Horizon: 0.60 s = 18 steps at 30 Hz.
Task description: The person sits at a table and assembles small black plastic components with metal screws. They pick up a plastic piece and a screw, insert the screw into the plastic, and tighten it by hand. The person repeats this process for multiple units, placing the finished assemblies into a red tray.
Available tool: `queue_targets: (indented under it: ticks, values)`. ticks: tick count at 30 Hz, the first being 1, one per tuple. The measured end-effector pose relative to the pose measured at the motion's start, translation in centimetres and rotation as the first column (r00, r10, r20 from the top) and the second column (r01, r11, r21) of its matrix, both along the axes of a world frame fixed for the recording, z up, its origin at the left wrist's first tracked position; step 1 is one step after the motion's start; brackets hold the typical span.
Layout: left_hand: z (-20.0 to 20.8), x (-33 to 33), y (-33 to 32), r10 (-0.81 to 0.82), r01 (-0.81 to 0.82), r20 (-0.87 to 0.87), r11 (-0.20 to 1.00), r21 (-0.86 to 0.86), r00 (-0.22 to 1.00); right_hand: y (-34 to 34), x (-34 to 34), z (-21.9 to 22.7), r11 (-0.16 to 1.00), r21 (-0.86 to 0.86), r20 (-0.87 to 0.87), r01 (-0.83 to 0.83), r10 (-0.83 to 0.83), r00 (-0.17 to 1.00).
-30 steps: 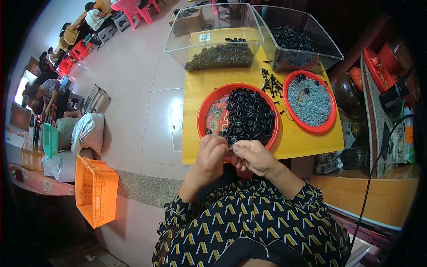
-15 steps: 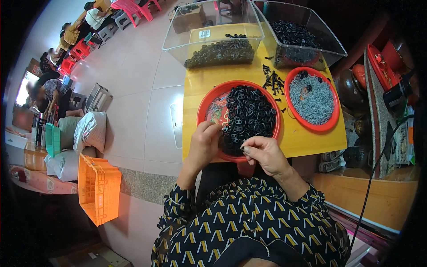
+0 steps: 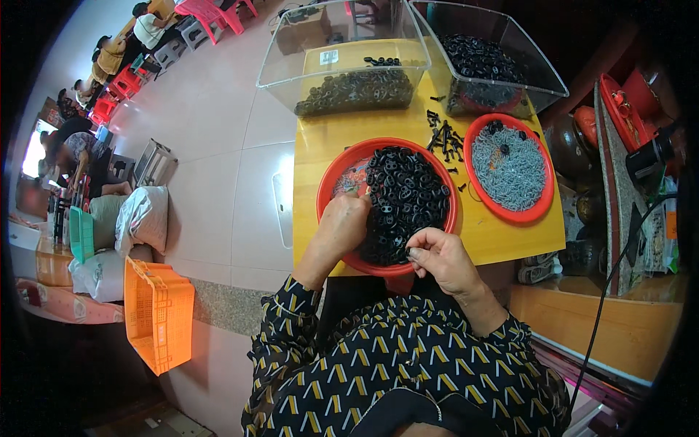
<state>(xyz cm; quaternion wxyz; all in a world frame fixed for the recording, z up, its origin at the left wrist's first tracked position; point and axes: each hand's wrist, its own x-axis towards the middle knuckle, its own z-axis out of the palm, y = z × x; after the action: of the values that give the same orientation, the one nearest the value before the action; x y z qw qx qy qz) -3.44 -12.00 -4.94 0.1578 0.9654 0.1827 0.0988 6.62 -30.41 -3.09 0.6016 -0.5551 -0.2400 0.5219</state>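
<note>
A: Where are the parts relative to the hands?

B: The heap of black parts (image 3: 405,197) sits in the red bowl (image 3: 342,171) on the yellow worktop (image 3: 328,138), straight ahead of the person. The left hand (image 3: 342,226) is on the heap's near-left edge. The right hand (image 3: 437,255) is at the bowl's near rim, just right of centre.

A: Which hand is nearer?

B: The left. It's in the bowl, touching the parts. The right is over the rim, pulled a bit toward the body.

A: Long axis?

B: None to speak of: the heap is roundish, filling the right side of the bowl. Single parts are too small to read for direction.

A: Hand states?

B: Left is curled, fingers bent down into the pile; can't tell if it has anything pinched. Right has fingertips drawn narrow, thumb against forefinger, as if pinching something small, but the piece itself doesn't show clearly.

A: Anything else around?

B: A second red bowl (image 3: 542,211) with grey bits, to the right. Loose black pieces (image 3: 444,138) between the bowls. Two clear tubs at the back: the left tub (image 3: 291,58) with dark parts, the right tub (image 3: 535,62) with black ones. An orange crate (image 3: 156,313) on the floor to the left.
</note>
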Motion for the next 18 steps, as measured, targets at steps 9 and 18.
queue_targets:
  ticks: [9,18]
  values:
    - [0.5,-1.8,-0.3,0.230,-0.027,0.381,0.883,-0.469,0.896,0.9,0.6,1.1,1.000,0.008,-0.155,-0.010,0.011,0.988]
    - [0.5,-4.1,-4.4,0.586,0.387,0.300,-0.026,-0.922,0.753,3.3,-1.3,0.8,0.987,0.149,-0.061,0.055,-0.046,0.997]
